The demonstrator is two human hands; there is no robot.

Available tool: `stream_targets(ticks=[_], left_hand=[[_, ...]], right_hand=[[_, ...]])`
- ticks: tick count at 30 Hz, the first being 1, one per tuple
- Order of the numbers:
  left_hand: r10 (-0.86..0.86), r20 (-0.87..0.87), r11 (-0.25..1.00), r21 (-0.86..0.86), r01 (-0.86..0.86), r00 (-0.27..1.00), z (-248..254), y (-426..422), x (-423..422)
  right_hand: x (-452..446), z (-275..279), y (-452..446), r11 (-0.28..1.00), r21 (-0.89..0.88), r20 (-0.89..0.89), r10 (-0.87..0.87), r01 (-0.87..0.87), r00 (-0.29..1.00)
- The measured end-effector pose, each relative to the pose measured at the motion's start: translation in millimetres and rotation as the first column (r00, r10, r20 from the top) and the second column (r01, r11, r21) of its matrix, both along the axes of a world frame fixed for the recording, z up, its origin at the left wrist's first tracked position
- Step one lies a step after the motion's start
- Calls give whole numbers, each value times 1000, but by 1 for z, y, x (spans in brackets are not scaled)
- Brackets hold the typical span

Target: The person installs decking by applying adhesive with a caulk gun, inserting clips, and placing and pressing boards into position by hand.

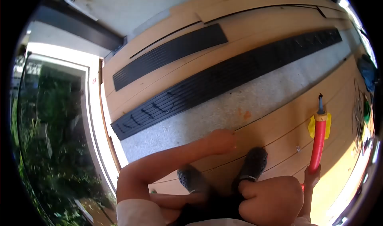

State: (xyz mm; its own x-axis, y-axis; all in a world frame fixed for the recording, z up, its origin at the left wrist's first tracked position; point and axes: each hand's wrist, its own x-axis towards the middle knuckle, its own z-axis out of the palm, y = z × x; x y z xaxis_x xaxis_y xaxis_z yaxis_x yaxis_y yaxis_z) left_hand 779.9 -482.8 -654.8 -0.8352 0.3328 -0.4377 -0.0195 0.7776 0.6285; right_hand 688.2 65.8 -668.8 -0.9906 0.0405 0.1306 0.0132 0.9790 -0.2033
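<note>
My right hand (312,175) grips the rear end of a red caulking gun (318,144), which points away from me with a dark-tipped nozzle at its front. A yellow piece (328,126) shows around the gun's front; I cannot tell whether it is attached or lies behind. Held over the bare floor's edge, my left hand (222,141) is closed, and whatever it may hold is hidden. Beyond it lies a long black ribbed plank (207,80) with dark zigzag beads at both ends. A shorter black ribbed plank (171,56) rests farther back.
Wood-look planks (287,124) cover the floor under my feet and at the back. A strip of bare grey concrete (191,120) runs between them. At left is a glass door (52,138). Cords (358,110) and a blue item (368,72) lie along the right side.
</note>
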Motion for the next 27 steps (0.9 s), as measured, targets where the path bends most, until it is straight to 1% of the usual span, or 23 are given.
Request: stream_targets(ticks=[1,3,4,5,6,7,9,11,12,13,14,15,17,18,19,20,21,22,23,24,25,26,27], left_hand=[[-63,42,997,-36,64,997,4,-13,12],[-167,170,973,-130,191,971,38,-36,23],[-114,110,985,-115,127,987,51,-47,30],[-76,39,993,-92,79,996,61,-52,37],[77,-25,995,-61,-78,997,71,-54,44],[220,-92,975,-21,-222,971,81,-56,51],[420,-136,905,140,-402,897,113,-55,58],[674,-173,718,384,-581,718,144,-56,74],[717,-175,678,401,-616,675,152,-61,83],[820,-197,553,516,-654,538,159,-68,93],[899,-203,425,622,-658,389,165,-76,106],[917,-197,389,631,-671,346,171,-82,117],[996,-90,85,865,-494,13,179,-89,132],[974,-48,-70,864,-498,-222,182,-89,142],[897,-10,-220,857,-466,-442,183,-88,158],[812,1,-243,910,-336,-583,180,-91,178],[742,62,-304,919,-252,-667,168,-99,201],[721,44,-348,886,-307,-692,181,-98,237],[699,28,-347,887,-304,-714,181,-99,271],[712,28,-375,859,-347,-701,190,-95,310],[707,135,-424,866,-263,-694,204,-88,345],[658,144,-457,857,-239,-739,225,-78,375],[618,117,-501,821,-275,-777,243,-69,407]], right_hand=[[-16,0,-11,995,54,-41,90,-87,995],[-60,-21,-32,963,-231,-52,126,-135,991],[-71,6,-82,969,-103,-66,220,-226,973],[-81,31,-125,909,-163,-84,375,-384,923],[-89,52,-165,825,-212,-111,512,-524,852],[-93,68,-206,790,-215,-133,559,-574,819],[-94,97,-289,696,-251,-89,676,-673,732],[-92,101,-362,452,-316,-229,817,-834,530],[-71,119,-407,516,-412,-68,805,-751,590],[-42,142,-446,419,-491,-63,858,-764,510],[-24,140,-481,227,-506,-217,901,-832,377],[-9,136,-510,133,-492,-253,924,-860,287],[35,139,-561,-30,-508,-163,985,-861,62],[67,145,-578,-180,-471,-266,962,-864,-55],[104,155,-591,-322,-419,-364,916,-849,-168],[137,170,-602,-339,-524,-241,939,-781,-245],[154,157,-607,-445,-460,-284,894,-768,-348],[174,164,-607,-528,-474,-296,849,-705,-437],[193,171,-608,-602,-490,-305,796,-630,-523],[202,173,-607,-601,-492,-306,797,-630,-521],[207,175,-605,-739,-361,-356,673,-569,-648],[209,174,-603,-847,-222,-376,531,-483,-759],[208,169,-601,-841,-230,-370,540,-489,-756]])
